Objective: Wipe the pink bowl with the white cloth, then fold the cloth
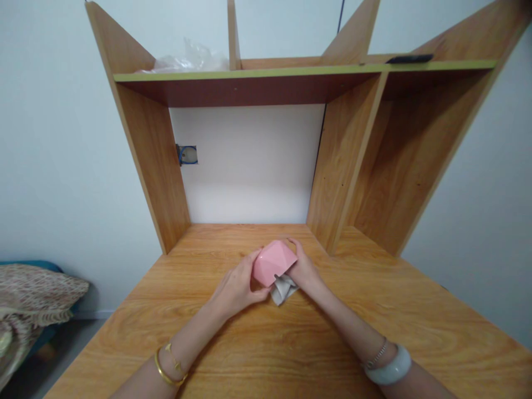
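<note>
Between my two hands, just above the desk, is a pink faceted shell-like piece [275, 261], tilted, with a small dark notch at its lower edge. My left hand [241, 282] grips its left side, thumb below and fingers along the edge. A crumpled light-grey cloth [284, 289] hangs out from under the piece. My right hand [304, 270] is at the right side, with its fingers partly hidden behind and under the piece. It appears to hold the cloth against the underside, though the contact is hidden.
The wooden desk [266, 354] spreads beneath my arms. A shelf [257, 71] runs overhead, bearing a clear plastic bag [191, 60] and a dark flat object [410, 59]. Upright panels [344, 166] stand behind. An uncovered wall socket box [188, 155] shows at the back left. Patterned fabric [37, 293] lies far left.
</note>
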Motion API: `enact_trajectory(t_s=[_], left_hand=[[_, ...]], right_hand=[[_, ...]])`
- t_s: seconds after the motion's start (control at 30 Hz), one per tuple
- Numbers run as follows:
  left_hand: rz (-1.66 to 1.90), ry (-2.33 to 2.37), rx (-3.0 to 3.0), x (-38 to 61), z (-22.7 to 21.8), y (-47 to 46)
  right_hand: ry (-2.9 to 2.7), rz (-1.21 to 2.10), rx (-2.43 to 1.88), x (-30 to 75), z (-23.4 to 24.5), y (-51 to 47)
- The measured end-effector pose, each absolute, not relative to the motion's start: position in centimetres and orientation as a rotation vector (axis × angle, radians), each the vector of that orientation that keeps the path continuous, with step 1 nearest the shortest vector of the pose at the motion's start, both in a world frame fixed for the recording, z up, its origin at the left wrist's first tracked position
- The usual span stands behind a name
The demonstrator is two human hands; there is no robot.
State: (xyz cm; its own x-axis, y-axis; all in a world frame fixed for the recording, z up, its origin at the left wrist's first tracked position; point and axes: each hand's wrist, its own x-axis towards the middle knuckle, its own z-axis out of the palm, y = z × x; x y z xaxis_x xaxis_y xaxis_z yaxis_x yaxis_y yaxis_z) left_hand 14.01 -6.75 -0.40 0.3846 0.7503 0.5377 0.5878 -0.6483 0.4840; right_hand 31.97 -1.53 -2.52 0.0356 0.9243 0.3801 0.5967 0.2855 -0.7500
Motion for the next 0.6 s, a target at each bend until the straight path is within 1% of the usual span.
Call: enact_trajectory(t_s=[0.13,0.27,0.37,0.47,0.6], left_hand=[[1.122,1.265,2.402,14.1,-0.2,-6.9],[1.059,1.408,2.392,14.2,0.0,-7.2],[0.993,1.550,2.437,14.0,-0.1,-7.1],[0.960,1.637,2.478,13.7,0.0,-7.0],[0.957,1.626,2.536,13.2,0.3,-6.9]], right_hand=[[-1.704,0.340,-1.610,32.3,-0.7,-2.7],[-1.792,0.054,-1.722,31.7,0.4,-3.8],[-1.885,-0.084,-1.737,31.3,0.5,-4.2],[-1.954,-0.131,-1.693,31.1,0.2,-4.3],[-2.077,-0.063,-1.581,31.0,-0.2,-4.4]])
